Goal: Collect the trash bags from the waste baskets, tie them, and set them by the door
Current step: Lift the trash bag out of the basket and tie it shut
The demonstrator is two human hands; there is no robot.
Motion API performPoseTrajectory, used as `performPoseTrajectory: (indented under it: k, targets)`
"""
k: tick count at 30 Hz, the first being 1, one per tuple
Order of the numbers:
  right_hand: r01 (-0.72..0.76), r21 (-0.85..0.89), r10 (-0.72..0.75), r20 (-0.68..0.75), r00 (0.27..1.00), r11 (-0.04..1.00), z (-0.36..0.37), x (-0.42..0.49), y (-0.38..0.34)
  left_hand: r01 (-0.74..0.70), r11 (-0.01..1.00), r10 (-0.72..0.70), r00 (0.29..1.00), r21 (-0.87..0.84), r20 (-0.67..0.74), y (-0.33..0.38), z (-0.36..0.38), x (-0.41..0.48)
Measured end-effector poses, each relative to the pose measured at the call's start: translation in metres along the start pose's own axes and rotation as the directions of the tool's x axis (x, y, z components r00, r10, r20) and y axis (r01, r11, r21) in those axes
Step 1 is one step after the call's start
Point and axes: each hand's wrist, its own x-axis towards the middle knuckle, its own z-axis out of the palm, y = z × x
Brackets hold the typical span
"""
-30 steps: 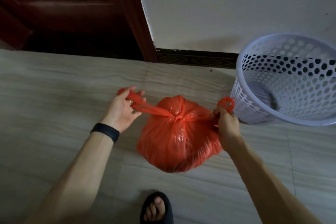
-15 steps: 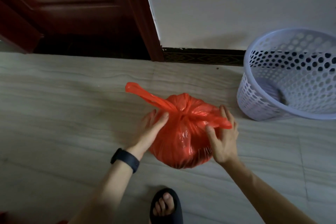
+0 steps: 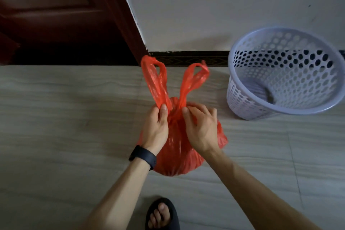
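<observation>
A full red trash bag point(image 3: 179, 155) sits on the tiled floor in the middle of the view, its neck gathered. Its two handle loops point(image 3: 155, 78) stand up side by side above the knot. My left hand point(image 3: 155, 129) pinches the base of the left loop between thumb and fingers. My right hand point(image 3: 200, 127) pinches the base of the right loop, fingers curled over the bag's top. A pale lilac perforated waste basket point(image 3: 283, 110) stands to the right by the wall, with no bag in it.
A dark wooden door point(image 3: 56, 15) and its frame point(image 3: 128, 24) stand at the back left. A white wall with a dark skirting strip point(image 3: 188, 59) runs behind the bag. My sandalled foot point(image 3: 162, 214) is at the bottom edge.
The handles were pulled out sideways a second ago, then let go with both hands on the bag's sides. Now both hands hold the loops at the neck and the loops stand upright.
</observation>
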Motion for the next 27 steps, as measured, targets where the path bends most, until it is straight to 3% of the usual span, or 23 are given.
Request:
performPoseTrajectory:
  k: [3,5,10,13,15,17,19,21,24,27]
  targets:
    - [-0.196,0.31,0.164,0.125,0.978,0.93,-0.006,0.017,-0.018,-0.087,0.996,0.087,0.996,0.011,-0.029,-0.002,-0.001,0.002]
    - [-0.273,0.311,0.221,0.193,0.956,0.91,-0.01,0.027,-0.027,-0.139,0.99,0.139,0.99,-0.003,-0.036,-0.003,-0.001,0.004]
    - [-0.381,0.347,0.329,0.201,0.923,0.857,-0.014,0.013,-0.015,-0.034,0.998,0.033,0.999,-0.061,-0.023,-0.015,0.0,0.009]
    - [-0.15,0.185,0.136,0.086,0.987,0.971,-0.008,-0.015,0.006,-0.053,0.994,0.052,0.999,-0.092,-0.014,-0.016,-0.002,0.006]
    - [0.065,-0.031,-0.059,0.168,0.984,0.997,-0.001,-0.031,0.02,-0.067,0.984,0.074,0.997,-0.162,0.035,-0.017,-0.005,0.002]
    - [0.066,-0.121,-0.045,0.17,0.984,0.99,0.004,-0.039,0.023,-0.141,0.981,0.15,0.987,-0.135,0.055,-0.022,-0.008,-0.002]
    - [0.067,-0.109,-0.059,0.075,0.995,0.992,0.005,-0.036,0.017,-0.216,0.972,0.221,0.974,-0.097,0.051,-0.025,-0.009,-0.004]
    - [0.105,0.037,-0.106,0.03,0.994,0.994,0.004,-0.025,0.005,-0.209,0.972,0.216,0.975,-0.107,0.055,-0.022,-0.01,-0.005]
    - [-0.156,0.346,0.117,0.132,0.984,0.925,0.002,-0.004,-0.01,-0.176,0.982,0.179,0.983,-0.064,0.051,-0.021,-0.01,-0.003]
    - [-0.282,0.331,0.23,0.19,0.955,0.9,0.005,0.007,-0.014,-0.196,0.98,0.197,0.98,-0.04,0.023,-0.022,-0.008,-0.002]
